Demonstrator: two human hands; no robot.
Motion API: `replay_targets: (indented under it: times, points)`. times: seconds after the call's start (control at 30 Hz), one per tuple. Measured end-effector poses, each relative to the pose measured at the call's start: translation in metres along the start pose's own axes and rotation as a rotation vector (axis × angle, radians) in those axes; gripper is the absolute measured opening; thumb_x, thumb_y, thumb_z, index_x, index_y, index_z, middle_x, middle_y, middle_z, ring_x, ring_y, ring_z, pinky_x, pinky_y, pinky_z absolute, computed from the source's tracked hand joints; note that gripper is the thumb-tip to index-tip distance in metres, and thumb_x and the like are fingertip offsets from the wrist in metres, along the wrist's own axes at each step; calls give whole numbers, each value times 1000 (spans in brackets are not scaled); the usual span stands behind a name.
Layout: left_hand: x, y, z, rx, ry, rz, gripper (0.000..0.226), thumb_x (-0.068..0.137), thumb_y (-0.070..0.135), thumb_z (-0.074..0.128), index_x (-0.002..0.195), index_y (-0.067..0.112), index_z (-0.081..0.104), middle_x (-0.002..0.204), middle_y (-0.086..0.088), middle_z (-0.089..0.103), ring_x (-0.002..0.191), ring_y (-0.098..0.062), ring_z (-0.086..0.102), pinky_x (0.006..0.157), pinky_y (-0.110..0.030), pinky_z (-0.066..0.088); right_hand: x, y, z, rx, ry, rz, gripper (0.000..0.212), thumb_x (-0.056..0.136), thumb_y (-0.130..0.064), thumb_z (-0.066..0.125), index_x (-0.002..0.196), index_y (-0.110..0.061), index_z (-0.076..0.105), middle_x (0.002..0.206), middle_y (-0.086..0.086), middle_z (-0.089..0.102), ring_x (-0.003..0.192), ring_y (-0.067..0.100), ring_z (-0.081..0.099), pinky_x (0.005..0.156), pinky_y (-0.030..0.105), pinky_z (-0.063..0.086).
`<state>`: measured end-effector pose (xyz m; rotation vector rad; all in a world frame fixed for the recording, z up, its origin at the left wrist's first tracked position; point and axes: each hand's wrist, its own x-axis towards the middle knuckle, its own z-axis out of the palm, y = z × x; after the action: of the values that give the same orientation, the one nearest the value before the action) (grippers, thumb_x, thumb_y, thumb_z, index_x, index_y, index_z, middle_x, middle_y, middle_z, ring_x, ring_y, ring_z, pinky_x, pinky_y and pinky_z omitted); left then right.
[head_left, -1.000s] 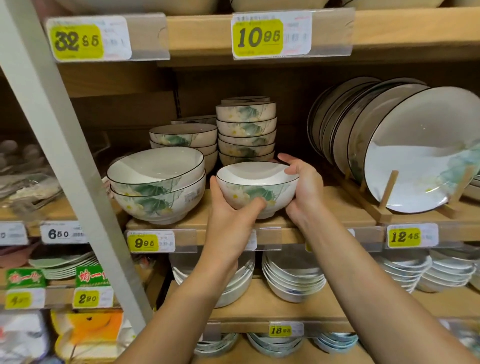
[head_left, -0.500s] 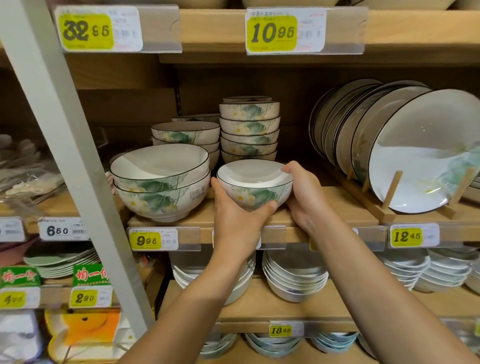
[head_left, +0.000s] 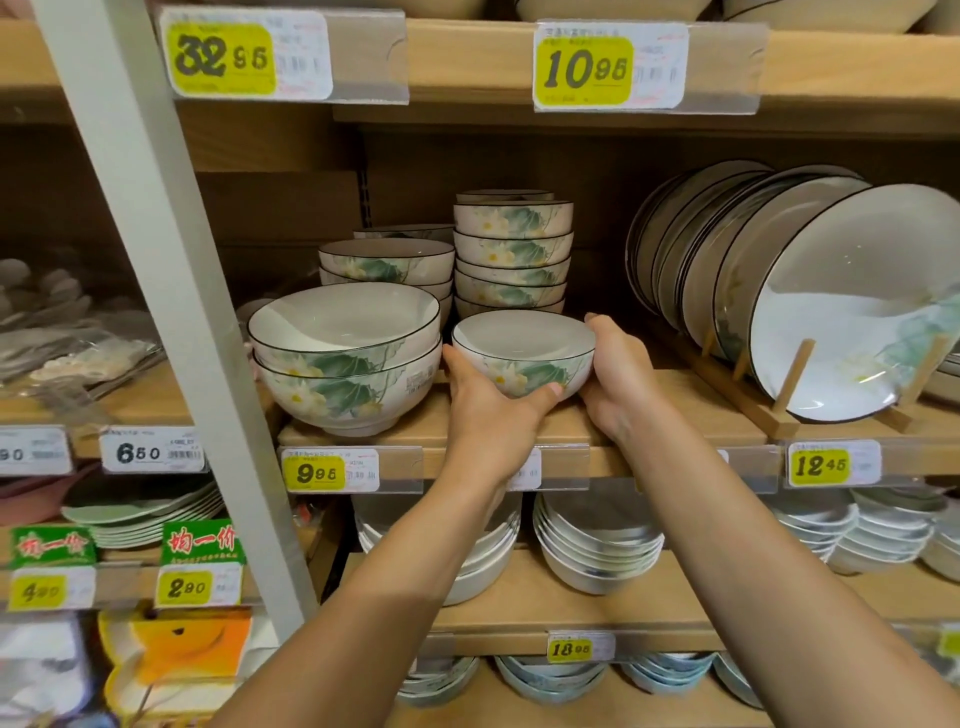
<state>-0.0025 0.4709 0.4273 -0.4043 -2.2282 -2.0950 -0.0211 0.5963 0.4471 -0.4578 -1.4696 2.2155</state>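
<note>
A small white bowl (head_left: 523, 348) with a dark rim and a green leaf and flower print sits between both my hands, low over the wooden shelf (head_left: 696, 415). My left hand (head_left: 488, 410) grips its left side and underside, thumb curled across the front. My right hand (head_left: 618, 374) cups its right side, fingers hidden behind the bowl. Whether the bowl's foot touches the shelf is hidden by my hands. Directly behind it rises a stack of several matching small bowls (head_left: 513, 254).
Two larger matching bowls (head_left: 345, 358) are stacked close on the left, medium bowls (head_left: 387, 262) behind them. Plates (head_left: 852, 306) stand upright in a wooden rack on the right. A white post (head_left: 156, 270) slants across the left. Lower shelves hold more bowls (head_left: 597, 545).
Both hands have carried the small bowl forward and down onto the shelf area, in front of the stack of small bowls. My grip on it looks the same.
</note>
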Motion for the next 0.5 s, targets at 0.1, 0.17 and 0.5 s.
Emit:
replay_targets:
  times: [0.1,0.17,0.5]
  points:
    - [-4,-2,-4,-2,-24,-6,111,75,18,80,153,21,0,153,3,31,138,-13,33,116,-37,30,-4,0,1,25,39,-3,23,100,-27,49,85,-13,60,66,2,74,82,22,71,81,39,58]
    - [-12,-6,-8,-58,-66,-24,111,78,13,77,154,21,-4,157,3,26,141,-12,28,117,-38,27,-11,3,-3,16,34,-39,28,102,-30,44,86,-15,61,67,-2,74,82,17,70,76,33,57]
    - [-80,-18,-33,-242,-75,-3,57,90,-4,55,138,25,44,131,16,53,118,7,52,90,-2,43,-75,20,-37,-100,37,-177,43,101,-33,43,140,-16,48,134,-4,56,119,8,57,97,23,47]
